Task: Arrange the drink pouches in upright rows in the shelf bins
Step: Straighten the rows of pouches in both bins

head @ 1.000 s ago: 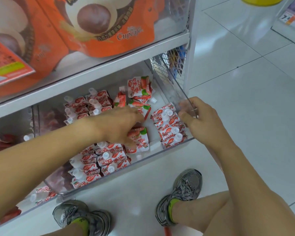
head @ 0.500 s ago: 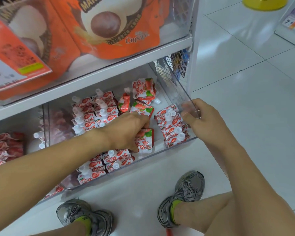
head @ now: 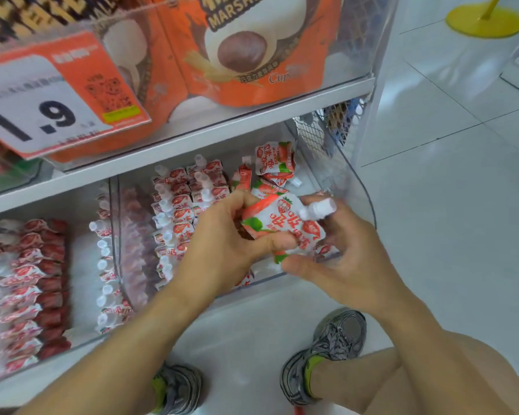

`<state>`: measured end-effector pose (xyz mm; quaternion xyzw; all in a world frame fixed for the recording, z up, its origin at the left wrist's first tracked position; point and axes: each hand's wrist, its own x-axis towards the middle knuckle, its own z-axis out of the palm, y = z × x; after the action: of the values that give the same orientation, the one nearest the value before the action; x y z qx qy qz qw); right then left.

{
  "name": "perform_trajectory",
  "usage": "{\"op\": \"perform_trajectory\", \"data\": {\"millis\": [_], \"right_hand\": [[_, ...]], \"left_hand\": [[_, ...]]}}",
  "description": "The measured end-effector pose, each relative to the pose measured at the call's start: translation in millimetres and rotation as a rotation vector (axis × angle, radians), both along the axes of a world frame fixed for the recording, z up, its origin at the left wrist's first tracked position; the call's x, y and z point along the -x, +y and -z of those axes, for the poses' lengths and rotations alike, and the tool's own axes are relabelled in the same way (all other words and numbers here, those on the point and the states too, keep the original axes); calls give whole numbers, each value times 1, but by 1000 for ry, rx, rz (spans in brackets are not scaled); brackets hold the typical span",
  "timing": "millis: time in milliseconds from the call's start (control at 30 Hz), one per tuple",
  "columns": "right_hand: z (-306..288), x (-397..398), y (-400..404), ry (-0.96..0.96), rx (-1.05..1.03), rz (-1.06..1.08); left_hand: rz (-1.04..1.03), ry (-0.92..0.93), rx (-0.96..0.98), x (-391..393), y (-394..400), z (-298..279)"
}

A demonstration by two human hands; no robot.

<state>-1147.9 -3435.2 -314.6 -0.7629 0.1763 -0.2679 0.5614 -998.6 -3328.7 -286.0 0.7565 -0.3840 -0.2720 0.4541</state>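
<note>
Both hands hold 1 drink pouch (head: 282, 226) just above the front of the clear plastic bin (head: 358, 190), likely turning it spout-up to fit a row. The left hand (head: 231, 244) curls around its soft, crinkly foil body, and the right hand (head: 339, 256) pinches near the stubby white cap (head: 319, 208). Behind, 2 upright rows (head: 189, 205) already stand, beside several loose toppled pouches (head: 274, 166).

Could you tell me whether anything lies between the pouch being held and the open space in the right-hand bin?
Yes. Both the left hand and right hand hold the pouch above the bin. Loose pouches lie tumbled at the back; the space beneath is hidden by the hands.
</note>
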Motion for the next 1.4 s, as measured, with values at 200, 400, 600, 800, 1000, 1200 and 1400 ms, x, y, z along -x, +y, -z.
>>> {"op": "perform_trajectory", "data": {"millis": [200, 400, 600, 800, 1000, 1200, 1400], "right_hand": [[2, -2, -16, 10, -126, 88], [1, -12, -36, -110, 23, 285], [10, -24, -40, -84, 136, 305], [11, -25, -42, -18, 133, 302], [12, -24, -43, -1, 114, 356], [15, -26, -42, 51, 191, 342], [18, -30, -44, 105, 368, 292]], "left_hand": [[280, 263, 82, -21, 7, 8], [372, -548, -350, -64, -48, 34], [446, -915, -592, -75, -95, 80], [417, -1033, -600, -80, -99, 88], [463, -923, -532, -89, -94, 80], [352, -688, -419, -87, -78, 52], [207, -252, -306, -81, -53, 27]]}}
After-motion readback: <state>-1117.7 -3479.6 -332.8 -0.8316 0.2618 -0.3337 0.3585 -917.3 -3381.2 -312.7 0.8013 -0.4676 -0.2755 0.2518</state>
